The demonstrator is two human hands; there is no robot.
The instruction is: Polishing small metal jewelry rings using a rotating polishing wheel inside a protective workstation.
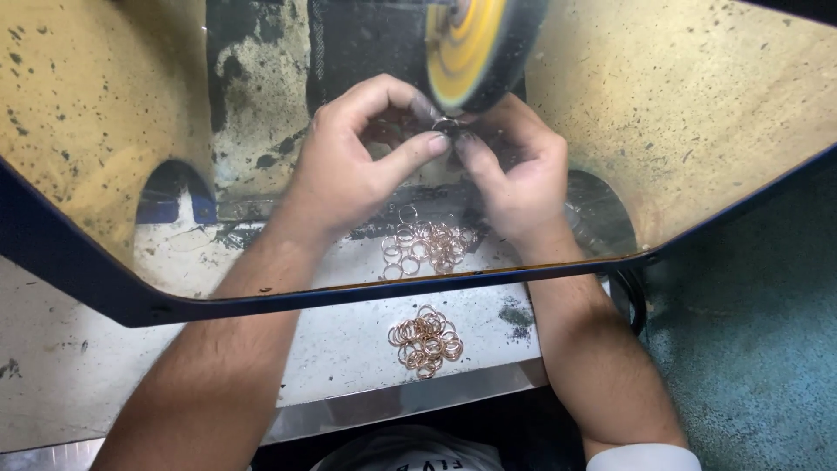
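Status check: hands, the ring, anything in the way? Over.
Left hand and right hand both pinch one small ring at the yellow buffing wheel. Copper ring pile on bench. Clear guard overhead.

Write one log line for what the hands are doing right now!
left hand: pinching ring | right hand: pinching same ring | ring: at yellow buffing wheel | ring piles: on bench, behind shield

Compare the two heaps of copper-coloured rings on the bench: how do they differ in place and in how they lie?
The far heap of rings lies behind the stained clear shield, below both hands, and is seen through it; the near heap of rings lies in front of the shield, uncovered. The far heap is spread looser, with some rings lying singly; the near heap is packed tighter. Both hold thin copper-coloured rings on the same pale bench.
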